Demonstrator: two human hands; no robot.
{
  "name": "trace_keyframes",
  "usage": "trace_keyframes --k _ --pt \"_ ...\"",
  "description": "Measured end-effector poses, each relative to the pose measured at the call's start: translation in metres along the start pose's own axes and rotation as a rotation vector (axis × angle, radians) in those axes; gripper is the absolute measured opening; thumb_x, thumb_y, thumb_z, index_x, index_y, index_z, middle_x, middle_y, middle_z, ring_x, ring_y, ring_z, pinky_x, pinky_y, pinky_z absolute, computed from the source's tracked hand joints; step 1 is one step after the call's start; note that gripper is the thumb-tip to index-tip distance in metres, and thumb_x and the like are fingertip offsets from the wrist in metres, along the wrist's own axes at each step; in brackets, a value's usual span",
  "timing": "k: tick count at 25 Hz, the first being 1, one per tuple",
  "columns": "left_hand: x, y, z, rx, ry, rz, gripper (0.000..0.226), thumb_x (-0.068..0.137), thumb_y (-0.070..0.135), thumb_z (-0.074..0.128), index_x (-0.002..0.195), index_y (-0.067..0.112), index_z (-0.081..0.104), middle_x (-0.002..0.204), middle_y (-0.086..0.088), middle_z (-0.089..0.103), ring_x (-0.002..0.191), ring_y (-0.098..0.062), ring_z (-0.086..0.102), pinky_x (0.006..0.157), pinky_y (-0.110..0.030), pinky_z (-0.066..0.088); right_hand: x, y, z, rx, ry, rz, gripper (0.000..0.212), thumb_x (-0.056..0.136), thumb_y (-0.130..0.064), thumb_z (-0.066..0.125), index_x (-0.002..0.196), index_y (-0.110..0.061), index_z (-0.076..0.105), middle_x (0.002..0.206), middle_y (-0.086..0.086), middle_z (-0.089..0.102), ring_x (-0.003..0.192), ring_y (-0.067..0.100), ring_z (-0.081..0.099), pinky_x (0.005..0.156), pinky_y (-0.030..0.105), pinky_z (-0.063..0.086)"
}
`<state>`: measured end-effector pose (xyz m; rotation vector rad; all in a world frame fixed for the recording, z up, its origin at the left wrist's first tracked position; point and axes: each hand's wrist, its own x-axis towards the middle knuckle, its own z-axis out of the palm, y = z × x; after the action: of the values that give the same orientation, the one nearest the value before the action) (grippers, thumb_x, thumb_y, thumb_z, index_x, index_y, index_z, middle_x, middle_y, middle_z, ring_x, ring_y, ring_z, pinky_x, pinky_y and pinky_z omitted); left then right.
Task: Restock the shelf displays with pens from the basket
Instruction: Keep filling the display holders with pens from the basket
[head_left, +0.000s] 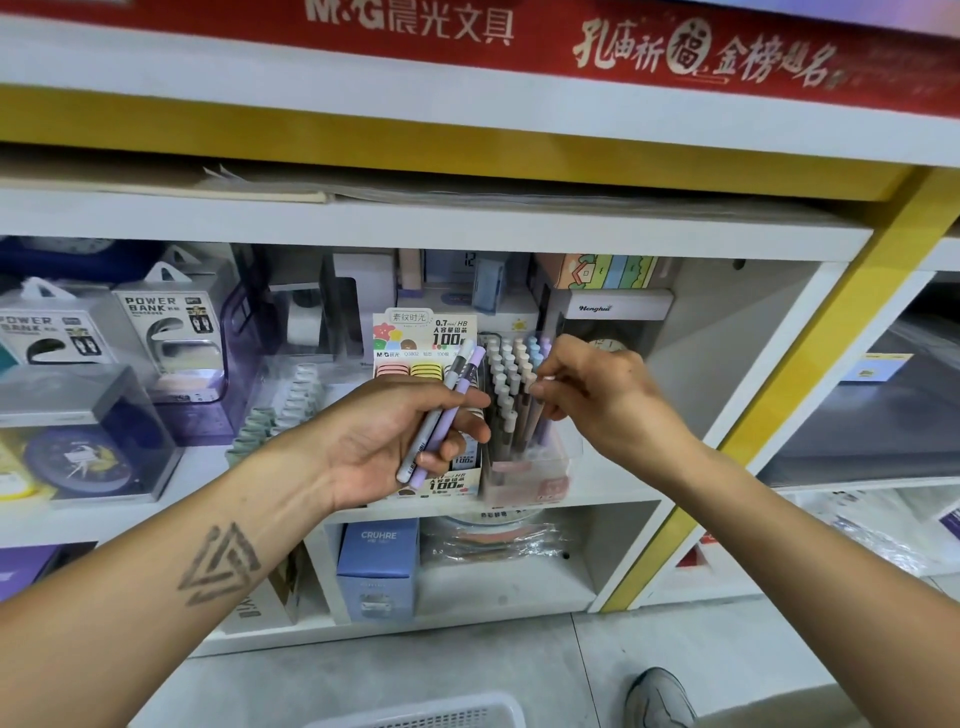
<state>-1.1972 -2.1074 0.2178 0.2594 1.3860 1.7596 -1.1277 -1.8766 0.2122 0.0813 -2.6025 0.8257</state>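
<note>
My left hand (395, 441) grips two pens (441, 415), one white and one lilac, tilted up to the right in front of the shelf. My right hand (587, 395) pinches the top of a pen at the clear pen display (519, 410), which stands on the middle shelf and holds several pastel-capped pens upright. A white mesh basket (441, 714) shows only its rim at the bottom edge, on the floor below my arms.
A pencil-lead display box (426, 338) stands just left of the pen display. Power bank boxes (166, 332) and clocks fill the left of the shelf. A blue box (376, 566) sits on the lower shelf. A shoe (657, 699) is on the floor at right.
</note>
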Motion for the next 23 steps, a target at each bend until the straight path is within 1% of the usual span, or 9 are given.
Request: trace_keyframes --k 5,8,10,12,16,18,20,21,23 --pt "-0.003 0.001 0.001 0.002 -0.014 -0.002 0.049 0.080 0.016 0.064 0.124 -0.006 0.058 0.091 -0.024 0.069 0.055 -0.018 0.048 0.040 -0.021 0.035 0.000 -0.001 0.004 0.001 -0.056 -0.047 0.009 0.093 -0.020 0.068 0.085 -0.024 0.066 0.069 -0.007 0.069 0.066 0.007 0.067 0.066 0.033 0.056" --pt "-0.005 0.003 0.002 -0.003 -0.067 0.018 0.035 0.087 0.011 0.061 0.118 -0.005 0.061 0.098 -0.027 0.069 0.059 -0.019 0.052 0.044 -0.022 0.040 0.000 -0.004 0.008 -0.151 -0.020 -0.158 0.015 0.095 -0.021 0.066 0.094 -0.010 0.077 0.084 0.004 0.068 0.076 0.014 0.061 0.074 0.024 0.049" --pt "-0.006 0.003 0.003 0.025 -0.089 0.036 0.029 0.087 0.009 0.062 0.112 -0.005 0.068 0.100 -0.027 0.070 0.062 -0.018 0.056 0.047 -0.022 0.043 0.003 -0.013 0.006 0.065 0.038 -0.022 0.021 0.096 -0.028 0.063 0.100 -0.013 0.077 0.083 0.002 0.067 0.073 0.011 0.058 0.071 0.018 0.043" --pt "-0.007 0.002 0.005 0.052 -0.113 0.050 0.029 0.085 0.006 0.064 0.112 -0.003 0.070 0.099 -0.025 0.070 0.065 -0.019 0.059 0.051 -0.022 0.046 0.008 -0.024 0.003 0.499 0.012 0.177 0.021 0.094 -0.030 0.067 0.106 -0.015 0.075 0.075 -0.002 0.071 0.063 0.009 0.059 0.059 0.018 0.045" --pt "-0.007 0.001 0.008 0.031 -0.164 0.052 0.033 0.086 0.006 0.064 0.117 -0.003 0.068 0.108 -0.029 0.068 0.083 -0.028 0.070 0.066 -0.029 0.058 0.010 -0.036 -0.002 0.824 -0.005 0.285 0.019 0.087 -0.005 0.072 0.101 0.006 0.069 0.075 0.016 0.071 0.057 0.020 0.061 0.056 0.025 0.049" --pt "-0.006 0.001 0.007 -0.032 -0.168 0.067 0.031 0.089 0.005 0.062 0.118 -0.005 0.067 0.116 -0.029 0.067 0.103 -0.035 0.070 0.080 -0.039 0.060 0.010 -0.032 -0.014 0.827 0.099 0.287 0.018 0.088 0.002 0.069 0.105 0.008 0.069 0.074 0.016 0.071 0.058 0.020 0.062 0.059 0.027 0.053" --pt "-0.003 0.002 0.003 -0.032 -0.079 0.109 0.027 0.089 0.003 0.061 0.115 -0.003 0.069 0.115 -0.024 0.069 0.106 -0.034 0.069 0.085 -0.044 0.059 0.010 -0.025 -0.026 0.696 0.216 0.256 0.019 0.090 0.004 0.066 0.109 0.005 0.065 0.067 0.013 0.069 0.055 0.018 0.063 0.058 0.026 0.054" --pt "-0.001 0.002 0.002 0.000 -0.013 0.133 0.026 0.089 0.003 0.062 0.112 0.000 0.072 0.110 -0.021 0.071 0.098 -0.030 0.071 0.082 -0.041 0.060 0.010 -0.022 -0.030 0.613 0.254 0.233 0.018 0.090 0.004 0.066 0.108 0.004 0.062 0.066 0.017 0.067 0.053 0.018 0.063 0.057 0.027 0.055" --pt "0.000 0.002 0.000 0.053 0.087 0.147 0.025 0.085 0.002 0.064 0.108 0.004 0.075 0.093 -0.014 0.071 0.070 -0.021 0.066 0.058 -0.028 0.056 0.008 -0.016 -0.031 0.443 0.269 0.198 0.016 0.090 0.002 0.068 0.103 -0.002 0.059 0.073 0.025 0.064 0.057 0.022 0.065 0.060 0.033 0.057"
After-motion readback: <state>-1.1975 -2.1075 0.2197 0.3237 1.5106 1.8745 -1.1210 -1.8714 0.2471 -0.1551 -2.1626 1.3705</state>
